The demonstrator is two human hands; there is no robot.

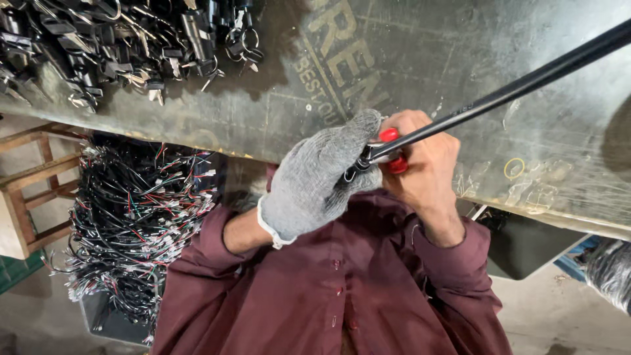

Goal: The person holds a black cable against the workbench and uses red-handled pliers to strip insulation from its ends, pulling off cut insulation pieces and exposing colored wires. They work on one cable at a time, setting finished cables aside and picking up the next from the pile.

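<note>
My left hand (315, 184), in a grey knit glove, is closed around the end of a long black cable (519, 82) that runs up to the right across the worn metal tabletop (427, 52). A small metal fitting (368, 156) shows at the cable's end, between my hands. My bare right hand (424, 164) presses against the gloved one and grips a red-handled tool (393, 150), mostly hidden by the fingers. Both hands are held close to my chest, at the table's near edge. My maroon shirt sleeves cover both forearms.
A heap of black lock parts with keys and rings (125, 46) lies on the table's far left. Below the table edge hangs a thick bundle of black, red and green wires (135, 223) beside a wooden stool (29, 190). A yellow ring (514, 168) rests at right, above a dark bin (526, 246).
</note>
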